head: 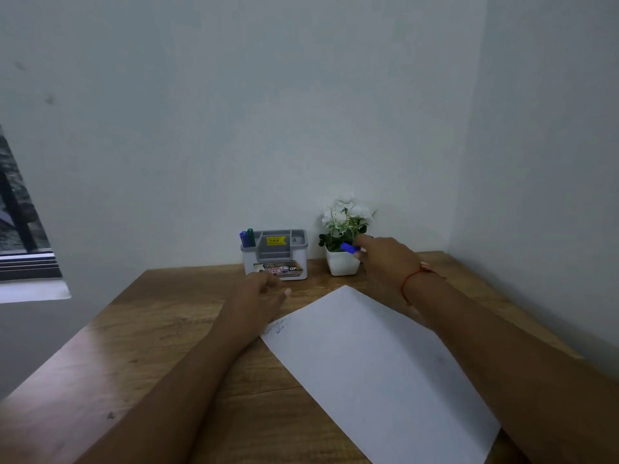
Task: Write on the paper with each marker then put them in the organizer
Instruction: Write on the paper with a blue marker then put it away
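Observation:
A white sheet of paper [375, 370] lies at an angle on the wooden desk [160, 329], with faint writing near its upper left edge. A white and grey organizer [275, 254] stands against the wall; a blue marker [243, 238] and a green marker [250, 236] stand upright in its left compartment. My right hand [385, 259] is raised in front of the flower pot and grips a blue marker [348, 247], whose end points left. My left hand [264, 293] rests on the desk just before the organizer, fingers curled loosely, holding nothing that I can see.
A small white pot with white flowers [343, 236] stands right of the organizer, close behind my right hand. Walls close the desk at the back and right. A window edge [23, 229] shows at far left.

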Demonstrator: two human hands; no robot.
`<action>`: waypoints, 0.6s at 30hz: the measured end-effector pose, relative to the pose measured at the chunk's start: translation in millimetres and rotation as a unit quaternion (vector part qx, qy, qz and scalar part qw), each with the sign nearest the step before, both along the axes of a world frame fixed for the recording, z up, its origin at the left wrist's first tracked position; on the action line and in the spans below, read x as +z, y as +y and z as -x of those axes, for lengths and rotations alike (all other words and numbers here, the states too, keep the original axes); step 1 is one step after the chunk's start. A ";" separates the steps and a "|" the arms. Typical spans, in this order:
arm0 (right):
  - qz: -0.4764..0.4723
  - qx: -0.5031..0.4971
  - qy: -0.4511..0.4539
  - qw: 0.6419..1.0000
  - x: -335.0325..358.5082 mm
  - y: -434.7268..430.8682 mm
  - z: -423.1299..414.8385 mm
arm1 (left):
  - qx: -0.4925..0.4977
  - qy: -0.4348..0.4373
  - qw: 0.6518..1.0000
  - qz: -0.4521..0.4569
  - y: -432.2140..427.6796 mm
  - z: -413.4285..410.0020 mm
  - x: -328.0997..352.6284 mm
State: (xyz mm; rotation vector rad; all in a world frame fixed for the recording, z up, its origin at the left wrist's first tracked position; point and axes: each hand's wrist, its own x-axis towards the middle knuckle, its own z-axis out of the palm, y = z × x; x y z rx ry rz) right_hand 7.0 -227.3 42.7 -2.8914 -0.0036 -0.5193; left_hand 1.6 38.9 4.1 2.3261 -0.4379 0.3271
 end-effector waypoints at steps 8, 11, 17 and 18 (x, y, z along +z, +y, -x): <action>-0.199 0.141 0.003 0.970 20.3 79.1 48.2 | -0.073 0.022 0.983 0.165 -6.9 17.9 6.5; -0.210 0.149 0.013 0.966 6.2 89.6 50.3 | -0.101 0.056 0.964 0.240 -11.3 24.0 9.9; -0.239 0.171 -0.007 0.956 -6.1 99.3 52.9 | -0.128 0.075 0.942 0.300 -17.7 25.0 8.9; -0.237 0.170 -0.009 0.956 -7.8 99.8 53.8 | -0.132 0.086 0.938 0.310 -17.5 23.7 7.5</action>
